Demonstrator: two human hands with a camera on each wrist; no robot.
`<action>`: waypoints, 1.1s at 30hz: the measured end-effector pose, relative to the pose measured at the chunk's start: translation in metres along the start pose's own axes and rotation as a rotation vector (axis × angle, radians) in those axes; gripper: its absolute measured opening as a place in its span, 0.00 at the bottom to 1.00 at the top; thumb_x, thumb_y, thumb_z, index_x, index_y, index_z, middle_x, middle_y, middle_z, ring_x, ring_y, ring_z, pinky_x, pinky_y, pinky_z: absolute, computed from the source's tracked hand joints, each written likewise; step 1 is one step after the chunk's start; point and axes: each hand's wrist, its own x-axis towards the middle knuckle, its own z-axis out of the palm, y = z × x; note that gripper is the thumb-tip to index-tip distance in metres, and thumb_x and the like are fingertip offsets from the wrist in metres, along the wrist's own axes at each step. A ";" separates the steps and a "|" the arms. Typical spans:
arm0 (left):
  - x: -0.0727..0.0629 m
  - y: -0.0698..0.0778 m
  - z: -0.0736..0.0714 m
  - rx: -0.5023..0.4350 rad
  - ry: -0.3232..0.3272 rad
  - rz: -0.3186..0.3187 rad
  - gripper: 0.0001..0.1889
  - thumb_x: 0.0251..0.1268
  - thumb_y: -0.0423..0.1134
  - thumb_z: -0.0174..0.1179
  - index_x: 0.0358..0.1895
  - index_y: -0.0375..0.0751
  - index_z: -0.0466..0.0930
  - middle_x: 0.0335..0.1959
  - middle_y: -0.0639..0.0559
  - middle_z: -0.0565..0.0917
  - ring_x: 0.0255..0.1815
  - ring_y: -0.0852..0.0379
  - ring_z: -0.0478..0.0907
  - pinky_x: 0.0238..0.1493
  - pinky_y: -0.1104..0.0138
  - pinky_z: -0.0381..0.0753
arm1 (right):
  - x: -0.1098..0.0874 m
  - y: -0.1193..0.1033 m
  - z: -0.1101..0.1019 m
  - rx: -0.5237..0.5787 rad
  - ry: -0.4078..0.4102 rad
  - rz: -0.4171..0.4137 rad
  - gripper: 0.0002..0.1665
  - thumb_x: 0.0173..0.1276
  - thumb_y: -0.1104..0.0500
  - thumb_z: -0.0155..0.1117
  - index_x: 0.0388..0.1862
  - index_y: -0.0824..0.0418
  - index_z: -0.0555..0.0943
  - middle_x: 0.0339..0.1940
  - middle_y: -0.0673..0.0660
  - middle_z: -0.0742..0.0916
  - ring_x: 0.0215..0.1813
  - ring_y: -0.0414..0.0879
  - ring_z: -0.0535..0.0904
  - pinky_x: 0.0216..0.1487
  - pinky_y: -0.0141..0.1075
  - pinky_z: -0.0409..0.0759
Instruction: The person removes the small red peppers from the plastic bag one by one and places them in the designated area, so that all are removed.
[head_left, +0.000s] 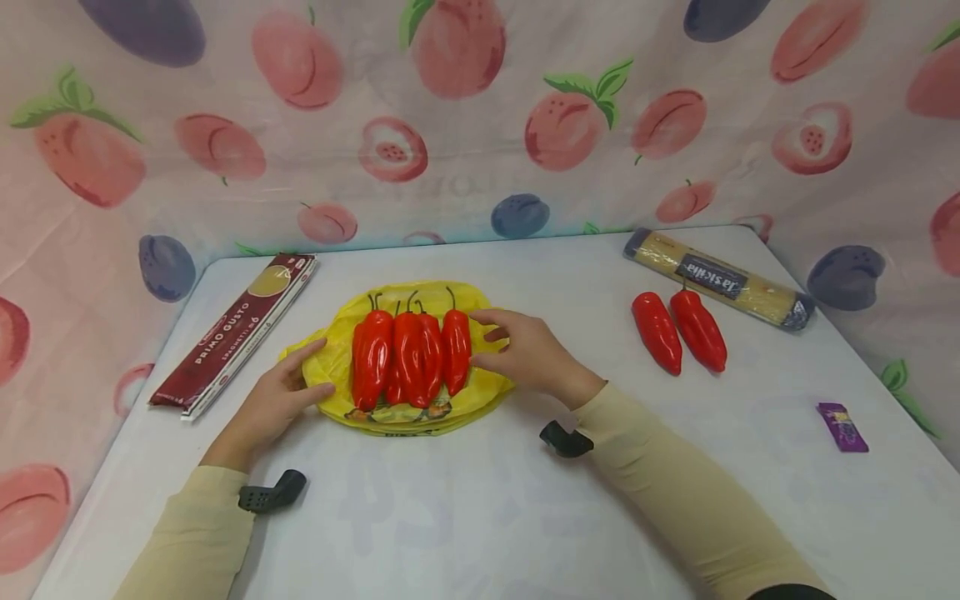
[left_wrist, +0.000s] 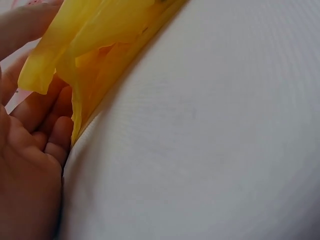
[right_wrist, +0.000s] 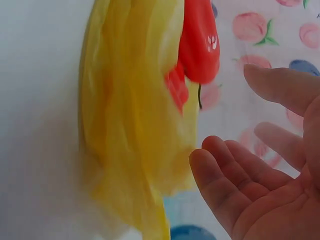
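Note:
In the head view, several glossy red peppers (head_left: 409, 358) with dark stems lie side by side on a flattened yellow plastic bag (head_left: 480, 404). My left hand (head_left: 273, 408) is at the bag's left edge, thumb and forefinger apart; in the left wrist view a fold of the bag (left_wrist: 45, 70) overlaps the fingers (left_wrist: 57, 135). At the right end of the row is my right hand (head_left: 536, 354), its thumb and fingertips close by the rightmost pepper (head_left: 456, 350). The right wrist view shows that hand (right_wrist: 270, 175) with its fingers spread and nothing between them.
A dark red spaghetti pack (head_left: 228, 333) lies on the white table (head_left: 465, 517) at the left. Two more red peppers (head_left: 678, 333) lie to the right, before a clear spaghetti pack (head_left: 716, 279). A small purple packet (head_left: 843, 427) sits near the right edge. Fruit-printed cloth (head_left: 457, 125) hangs behind.

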 end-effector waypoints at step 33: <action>-0.004 0.003 0.002 -0.066 0.011 -0.004 0.40 0.70 0.43 0.64 0.80 0.46 0.53 0.76 0.38 0.61 0.70 0.44 0.63 0.53 0.82 0.71 | 0.027 -0.036 0.054 -0.031 -0.096 -0.008 0.41 0.65 0.53 0.73 0.75 0.54 0.69 0.64 0.52 0.79 0.58 0.45 0.75 0.55 0.35 0.80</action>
